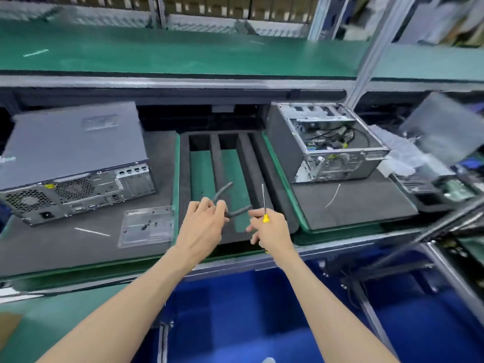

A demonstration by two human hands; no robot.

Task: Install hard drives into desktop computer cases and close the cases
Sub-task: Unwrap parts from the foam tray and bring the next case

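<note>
Left hand grips a foam strip; right hand grips the screwdriver. The open case sits right; no drive identifiable. The upright tip could snag foam.

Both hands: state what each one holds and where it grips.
Left hand grips a bent grey foam strip near its middle. Right hand holds a screwdriver by its yellow handle, shaft pointing up.

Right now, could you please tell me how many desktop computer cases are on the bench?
2: a closed case on the left grey mat and an open case on the right mat. The blurred clutter at far right may hide more.
</note>
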